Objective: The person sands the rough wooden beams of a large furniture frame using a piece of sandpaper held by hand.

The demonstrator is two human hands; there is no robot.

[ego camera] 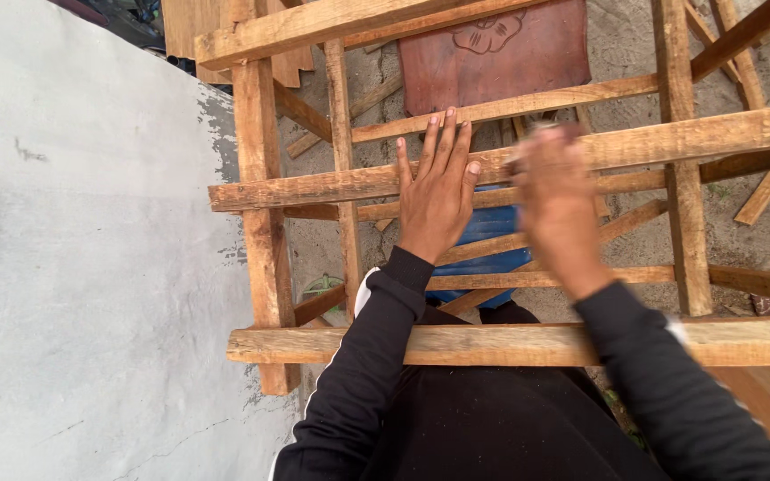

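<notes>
Head view. Left hand (436, 191) in the middle of the frame, lying flat with fingers stretched and together, palm pressed on the upper rail (331, 185), grasping nothing. Right hand (556, 203) just to the right of it, blurred by movement, over the same rail; probably loose and without a grip, but impossible to tell for sure, also whether touching the wood or a little above it.

Rail running from middle left to upper right of the frame, slightly tilted, resting on a post (262, 232) at the left. Frame (528, 343) of rough light wood filling centre and right: several posts and rails already joined, a second thick rail crossing the lower part near the body, thinner slats and diagonal braces lower inside. Judging from this, skeleton mostly assembled; no covering boards, no top surface, wood unpainted and unsanded, so much left as far as visible. No tool, nail or screw to see near the hands.

Grey wall (73, 267) covering the left half. Under the frame, sandy ground with loose offcuts (759, 198) at the right, a blue container (483, 233) in the centre, a brown carved panel (501, 49) at the top.
</notes>
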